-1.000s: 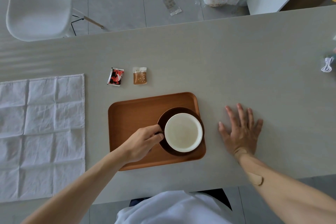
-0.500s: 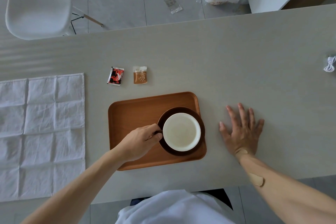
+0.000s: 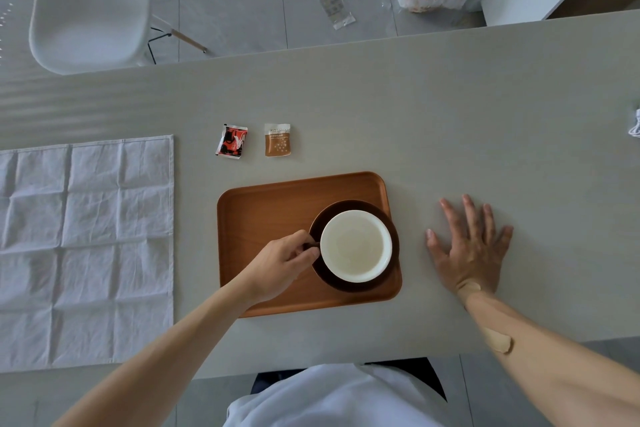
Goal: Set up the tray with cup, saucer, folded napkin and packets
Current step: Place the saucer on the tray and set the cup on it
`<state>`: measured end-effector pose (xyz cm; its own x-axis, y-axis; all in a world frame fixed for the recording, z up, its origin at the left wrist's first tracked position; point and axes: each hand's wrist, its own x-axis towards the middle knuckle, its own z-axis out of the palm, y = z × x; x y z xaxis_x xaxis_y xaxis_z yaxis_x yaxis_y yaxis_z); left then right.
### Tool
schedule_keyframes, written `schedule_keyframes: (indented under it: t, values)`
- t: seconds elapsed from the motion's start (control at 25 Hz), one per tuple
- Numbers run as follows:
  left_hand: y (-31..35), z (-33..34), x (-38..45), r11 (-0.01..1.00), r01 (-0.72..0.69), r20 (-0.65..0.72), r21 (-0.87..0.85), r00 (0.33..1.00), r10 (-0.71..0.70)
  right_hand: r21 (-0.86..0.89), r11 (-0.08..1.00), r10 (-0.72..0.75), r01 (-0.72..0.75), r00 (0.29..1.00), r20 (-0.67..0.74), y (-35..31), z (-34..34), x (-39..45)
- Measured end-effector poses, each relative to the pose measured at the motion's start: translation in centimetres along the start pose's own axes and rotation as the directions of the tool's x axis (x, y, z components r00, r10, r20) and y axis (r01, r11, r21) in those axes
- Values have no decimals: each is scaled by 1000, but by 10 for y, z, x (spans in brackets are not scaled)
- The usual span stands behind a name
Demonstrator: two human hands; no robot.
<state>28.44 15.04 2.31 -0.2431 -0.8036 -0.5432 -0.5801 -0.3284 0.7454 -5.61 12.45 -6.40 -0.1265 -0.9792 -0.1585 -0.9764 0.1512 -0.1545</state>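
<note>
Our left hand (image 3: 282, 262) pinches the cup (image 3: 355, 245) handle; releasing it unevenly may skid the cup across its saucer (image 3: 320, 274).

On the wooden tray (image 3: 263, 215), the left half is bare board; the saucer (image 3: 393, 236) and cup (image 3: 356, 246) fill its 3 o'clock side. At 11 and 12 o'clock lie a red packet (image 3: 231, 141) and a brown packet (image 3: 277, 140), with open table (image 3: 450, 107) between and beyond them. The unfolded napkin (image 3: 86, 250) covers 9 o'clock; a flat right hand (image 3: 471, 250) blocks 3 o'clock.
</note>
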Motion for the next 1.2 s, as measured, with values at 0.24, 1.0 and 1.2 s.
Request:
schedule_keyframes:
  t: [0.24,1.0,1.2]
  values:
    - [-4,11,-4,993,15,-76,-118,997,-24,-11,1000,-9,9,1000,2,-2,-4,0]
    - [-69,47,-132,929,111,-422,353,905,52,-111,934,-269,339,873,406,-39,-57,-137]
    - [-118,33,-198,842,269,-322,469,939,-121,-41,850,-442,525,753,488,-101,-62,-171]
